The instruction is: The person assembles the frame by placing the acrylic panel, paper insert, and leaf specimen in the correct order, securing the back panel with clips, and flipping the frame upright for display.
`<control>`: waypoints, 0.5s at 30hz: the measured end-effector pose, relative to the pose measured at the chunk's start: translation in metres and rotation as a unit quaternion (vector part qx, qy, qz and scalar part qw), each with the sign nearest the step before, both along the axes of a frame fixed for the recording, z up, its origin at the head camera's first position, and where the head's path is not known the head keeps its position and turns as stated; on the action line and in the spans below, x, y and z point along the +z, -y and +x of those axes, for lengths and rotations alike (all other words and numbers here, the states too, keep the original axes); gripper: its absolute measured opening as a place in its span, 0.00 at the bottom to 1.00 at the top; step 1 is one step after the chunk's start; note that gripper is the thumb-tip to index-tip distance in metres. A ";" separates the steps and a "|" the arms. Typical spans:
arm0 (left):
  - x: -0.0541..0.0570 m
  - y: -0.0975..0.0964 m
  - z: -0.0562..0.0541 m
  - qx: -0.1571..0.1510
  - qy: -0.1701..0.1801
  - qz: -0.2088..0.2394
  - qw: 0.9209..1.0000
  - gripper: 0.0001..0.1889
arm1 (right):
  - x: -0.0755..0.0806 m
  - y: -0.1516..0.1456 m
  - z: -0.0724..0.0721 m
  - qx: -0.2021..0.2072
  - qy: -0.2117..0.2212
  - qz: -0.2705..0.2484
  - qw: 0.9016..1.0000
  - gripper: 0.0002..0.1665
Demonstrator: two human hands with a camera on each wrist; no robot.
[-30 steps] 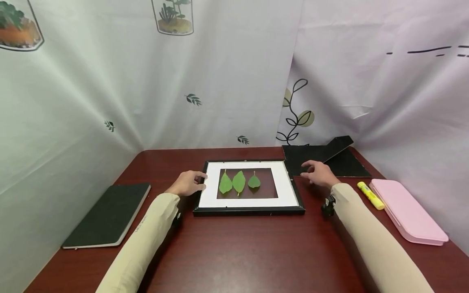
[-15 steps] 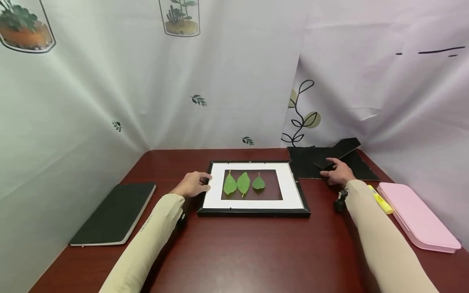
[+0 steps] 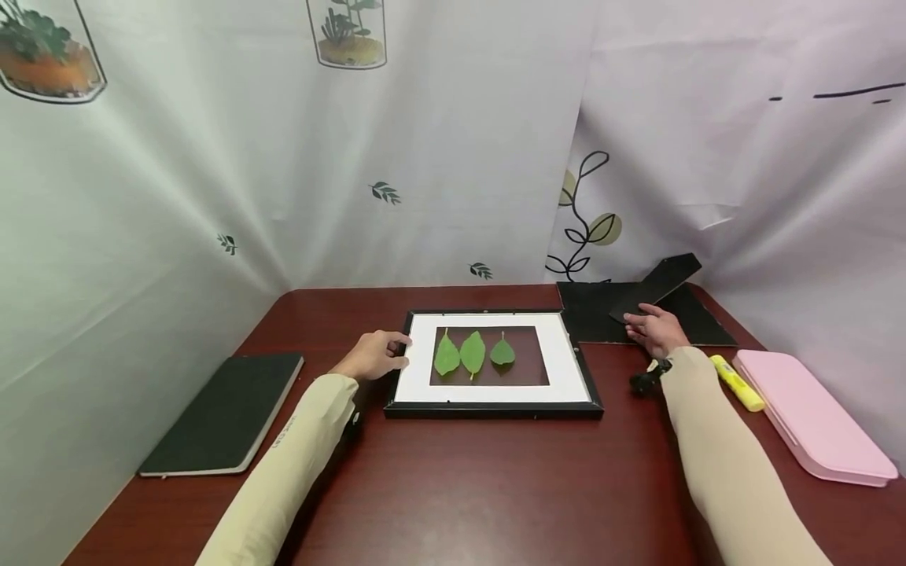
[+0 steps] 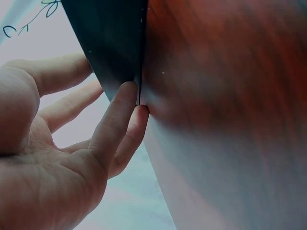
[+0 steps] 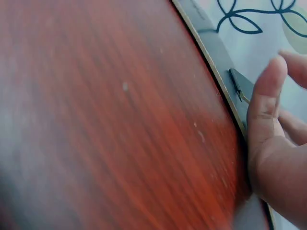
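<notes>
Glossy red-brown wood grain covers the table (image 3: 467, 479) in front, below two pale cloth sleeves (image 3: 722, 448). A matte black notebook (image 3: 225, 413) lies left, a smooth pink case (image 3: 814, 417) right, beside a yellow highlighter (image 3: 738, 383). Mid-table, the left hand (image 3: 370, 355), fingers relaxed and apart, touches the slim black picture frame (image 3: 495, 410); three green leaves (image 3: 473, 354) sit in its white mat (image 3: 418, 354). The right hand (image 3: 660, 332), loosely bent, thumb and forefinger close, is at a black backing board (image 3: 587, 303) with a tilted strut (image 3: 665, 280); contact is unclear. Behind hangs creased printed fabric (image 3: 453, 141).
</notes>
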State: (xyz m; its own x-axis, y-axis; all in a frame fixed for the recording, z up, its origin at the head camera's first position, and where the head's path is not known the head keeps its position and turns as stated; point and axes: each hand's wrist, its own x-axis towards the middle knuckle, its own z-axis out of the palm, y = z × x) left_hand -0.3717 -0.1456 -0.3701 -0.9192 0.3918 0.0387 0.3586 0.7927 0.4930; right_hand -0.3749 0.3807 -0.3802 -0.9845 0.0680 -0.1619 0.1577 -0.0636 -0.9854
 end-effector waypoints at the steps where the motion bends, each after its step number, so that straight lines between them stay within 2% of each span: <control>1: -0.001 0.000 0.000 -0.001 0.001 -0.001 1.000 0.21 | 0.001 0.000 0.002 -0.006 0.003 -0.023 1.000 0.51; 4: 0.000 -0.001 -0.001 -0.001 0.003 0.000 1.000 0.21 | 0.001 0.002 0.003 -0.020 -0.014 -0.024 0.999 0.47; 8: 0.001 -0.003 0.001 0.005 0.011 0.003 1.000 0.21 | 0.002 0.002 -0.001 -0.046 -0.048 0.017 0.998 0.42; 12: 0.001 -0.003 0.002 0.003 0.012 0.004 1.000 0.21 | 0.008 0.001 -0.004 -0.098 -0.076 0.029 0.992 0.37; 15: 0.002 -0.002 0.003 0.001 0.006 0.005 1.000 0.20 | 0.019 0.003 -0.005 -0.141 -0.103 0.026 0.984 0.30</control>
State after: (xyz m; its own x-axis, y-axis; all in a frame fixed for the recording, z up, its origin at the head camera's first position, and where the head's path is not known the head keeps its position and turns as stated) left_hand -0.3685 -0.1435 -0.3686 -0.9208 0.3888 0.0314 0.3504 0.7889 0.5048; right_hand -0.3798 0.3777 -0.3613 -0.9372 0.3452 0.0490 -0.0616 -0.0256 -0.9978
